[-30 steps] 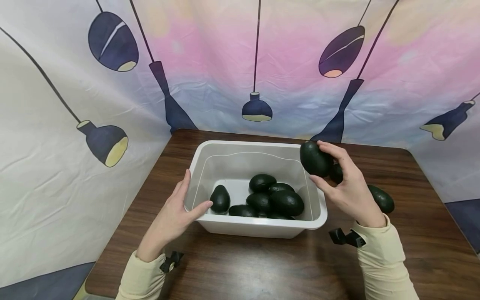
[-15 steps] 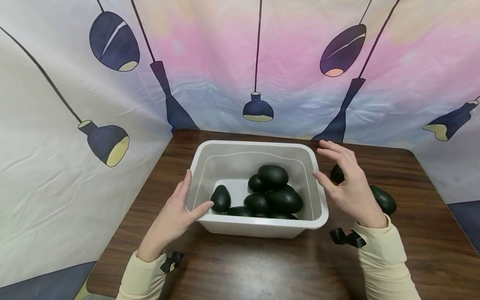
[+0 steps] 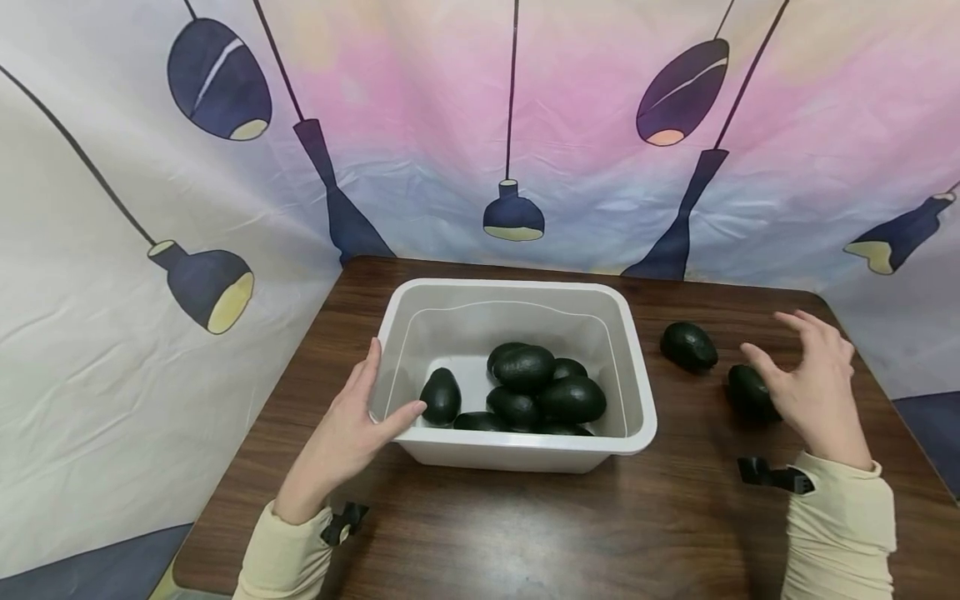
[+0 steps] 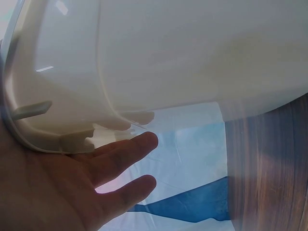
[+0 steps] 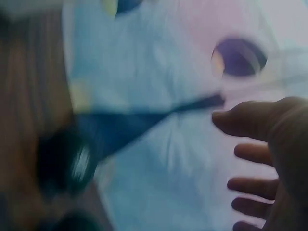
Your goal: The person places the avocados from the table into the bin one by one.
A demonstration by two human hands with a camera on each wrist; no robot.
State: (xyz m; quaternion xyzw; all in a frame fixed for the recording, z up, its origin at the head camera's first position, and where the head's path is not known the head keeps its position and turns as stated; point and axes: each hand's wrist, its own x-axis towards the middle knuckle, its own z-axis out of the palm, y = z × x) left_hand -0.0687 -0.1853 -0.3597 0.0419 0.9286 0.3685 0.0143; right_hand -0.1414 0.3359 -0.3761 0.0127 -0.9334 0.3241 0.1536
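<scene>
In the head view, a light grey plastic bin (image 3: 517, 454) holds several dark green avocados (image 3: 573, 400). My left hand (image 3: 341, 442) rests against its front-left corner, with the thumb over the rim. The left wrist view shows the straight, spread fingers (image 4: 127, 192) outside the bin wall. To the right, my right hand (image 3: 817, 392) hovers beside an avocado (image 3: 750, 393), thumb and fingers apart and holding nothing. Part of that avocado is hidden by the hand. A second loose avocado (image 3: 688, 347) lies farther back, between the bin and the right hand. The right wrist view is blurred.
Everything stands on a dark brown wooden table (image 3: 525, 533). A fabric backdrop (image 3: 420, 108) printed with hanging lamps rises behind its far edge and along the left.
The right hand has let an avocado go into the bin, where it lies on the others. It has then moved right, to the loose avocados. The left hand has stayed at the bin's corner.
</scene>
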